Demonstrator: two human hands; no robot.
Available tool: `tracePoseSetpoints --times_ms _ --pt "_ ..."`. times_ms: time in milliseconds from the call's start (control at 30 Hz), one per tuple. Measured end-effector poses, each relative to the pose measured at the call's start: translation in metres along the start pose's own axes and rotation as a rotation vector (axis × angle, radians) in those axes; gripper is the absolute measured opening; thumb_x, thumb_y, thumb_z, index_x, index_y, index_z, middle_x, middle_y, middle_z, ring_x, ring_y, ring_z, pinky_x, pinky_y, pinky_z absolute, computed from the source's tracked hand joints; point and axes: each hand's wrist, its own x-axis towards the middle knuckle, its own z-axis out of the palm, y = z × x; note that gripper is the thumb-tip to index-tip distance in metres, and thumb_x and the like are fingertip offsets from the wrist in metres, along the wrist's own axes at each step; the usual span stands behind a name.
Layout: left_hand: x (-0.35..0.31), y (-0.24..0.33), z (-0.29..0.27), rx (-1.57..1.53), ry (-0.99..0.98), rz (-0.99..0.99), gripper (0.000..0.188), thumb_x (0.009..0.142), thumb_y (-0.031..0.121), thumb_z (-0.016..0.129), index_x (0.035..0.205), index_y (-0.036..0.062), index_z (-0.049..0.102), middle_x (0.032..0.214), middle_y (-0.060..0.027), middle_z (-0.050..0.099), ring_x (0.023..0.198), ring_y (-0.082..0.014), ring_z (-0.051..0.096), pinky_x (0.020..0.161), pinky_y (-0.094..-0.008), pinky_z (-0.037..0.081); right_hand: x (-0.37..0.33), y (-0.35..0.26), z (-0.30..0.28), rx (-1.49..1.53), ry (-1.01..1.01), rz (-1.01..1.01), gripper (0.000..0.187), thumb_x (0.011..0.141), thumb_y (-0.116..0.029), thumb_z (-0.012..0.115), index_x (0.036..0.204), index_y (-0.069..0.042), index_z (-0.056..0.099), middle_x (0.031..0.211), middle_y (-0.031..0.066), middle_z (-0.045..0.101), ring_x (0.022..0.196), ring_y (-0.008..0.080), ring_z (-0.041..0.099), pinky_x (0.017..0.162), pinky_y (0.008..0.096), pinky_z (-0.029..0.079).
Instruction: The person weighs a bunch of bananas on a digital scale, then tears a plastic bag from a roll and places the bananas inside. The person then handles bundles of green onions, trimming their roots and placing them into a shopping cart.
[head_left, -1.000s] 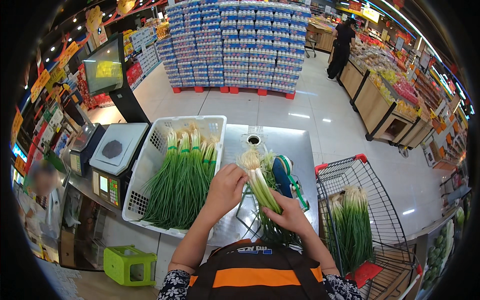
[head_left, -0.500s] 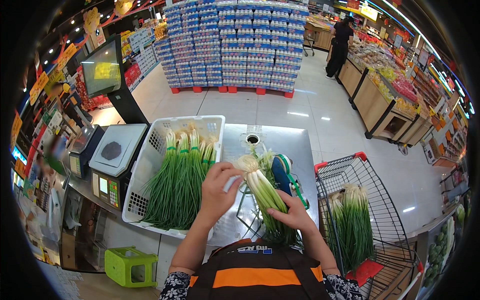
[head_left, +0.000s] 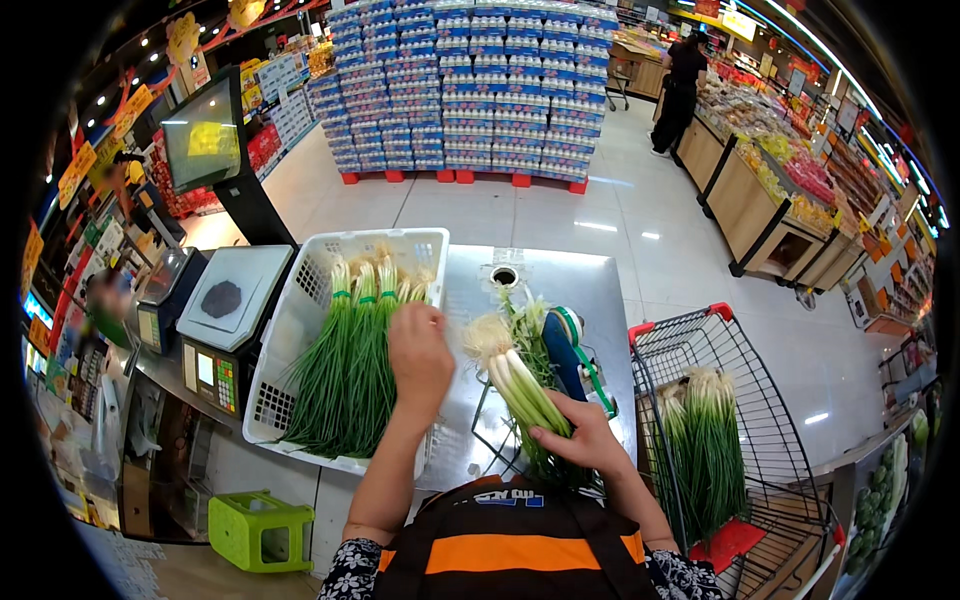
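My right hand (head_left: pixel 582 432) is closed round a loose bunch of green onions (head_left: pixel 522 385) above the metal table. Their roots and white stems point up and left; the green leaves hang down in front of my apron. My left hand (head_left: pixel 420 360) is by the right rim of the white plastic basket (head_left: pixel 370 238), fingers curled in; whatever they hold, if anything, is hidden. Inside the basket lie several green onion bundles (head_left: pixel 345 370) bound with green tape. A blue tape dispenser (head_left: pixel 566 355) with green tape stands beyond my right hand, beside leafy scraps (head_left: pixel 526 318).
A scale (head_left: pixel 225 305) and a dark-framed screen (head_left: pixel 205 140) stand left of the basket. At right, a wire shopping cart (head_left: pixel 780 440) holds more green onions (head_left: pixel 705 450). A green stool (head_left: pixel 260 532) is at lower left. Beyond the metal table (head_left: pixel 470 275) rise stacked bottle packs (head_left: pixel 470 90).
My left hand has moved left and up, away from the onion roots toward the basket rim. My right hand keeps hold of the bunch, nearly in place.
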Motion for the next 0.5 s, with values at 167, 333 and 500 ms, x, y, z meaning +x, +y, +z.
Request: tracePoseSetpoints --times_ms 167,333,500 --pt "-0.005 0.003 -0.023 -0.229 -0.013 0.033 0.009 0.076 0.001 0.058 0.084 0.0039 0.055 0.090 -0.0132 0.051 0.085 -0.0327 0.050 0.075 -0.0404 0.040 0.003 -0.001 0.011 -0.323 0.140 -0.095 0.051 0.079 -0.012 0.065 0.127 -0.006 0.049 0.093 0.0157 0.064 0.079 0.0290 0.064 0.068 0.0339 0.051" --pt "0.006 0.047 -0.034 -0.292 -0.231 0.281 0.014 0.071 0.005 0.067 0.082 0.0049 0.060 0.100 -0.0123 0.053 0.098 -0.0297 0.050 0.084 -0.0393 0.038 0.006 0.004 0.025 -0.546 0.176 -0.190 0.051 0.074 -0.007 0.066 0.123 -0.006 0.053 0.092 0.0131 0.062 0.077 0.0273 0.062 0.064 0.0342 0.051" --pt "0.006 0.030 -0.015 -0.204 -0.404 0.240 0.013 0.067 0.005 0.067 0.076 0.0025 0.058 0.100 -0.0119 0.053 0.100 -0.0303 0.051 0.082 -0.0401 0.038 0.002 0.012 0.029 -0.804 0.134 -0.338 0.061 0.066 -0.005 0.068 0.125 -0.007 0.052 0.090 0.0084 0.059 0.070 0.0215 0.058 0.061 0.0311 0.050"
